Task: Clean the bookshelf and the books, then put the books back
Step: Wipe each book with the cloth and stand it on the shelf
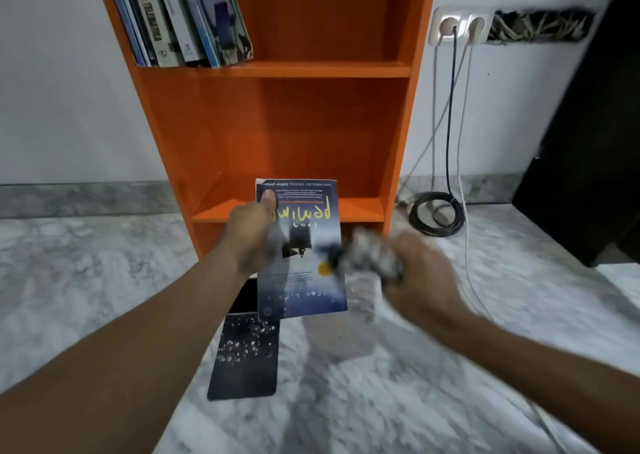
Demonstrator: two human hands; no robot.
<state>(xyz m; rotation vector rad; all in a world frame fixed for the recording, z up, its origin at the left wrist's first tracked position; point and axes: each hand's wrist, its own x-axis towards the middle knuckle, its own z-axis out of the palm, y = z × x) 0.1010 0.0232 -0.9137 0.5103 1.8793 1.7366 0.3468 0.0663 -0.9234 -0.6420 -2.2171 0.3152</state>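
Two hands are up in front of the orange bookshelf, and both are busy. The left hand grips a blue book by its left edge, thumb pressed flat on the cover near the top corner, fingers hidden behind. The book is held in the air, cover toward the camera and upside down, yellow title letters inverted, just in front of the bookshelf's lowest shelf.

Over on the other side, the right hand is curled round a crumpled grey-white cloth, and that cloth sits at the book's right edge, around the middle of the cover. It is blurred, so whether the cloth is actually touching the cover is hard to tell.

Down below, a dark book with pale speckles lies flat on the marbled floor, partly under the held one.

Up on the higher shelf, a row of books leans against the left side panel.

Off to the right, a double wall socket feeds cables down the wall, with a coil of black cable on the floor beside the bookshelf.
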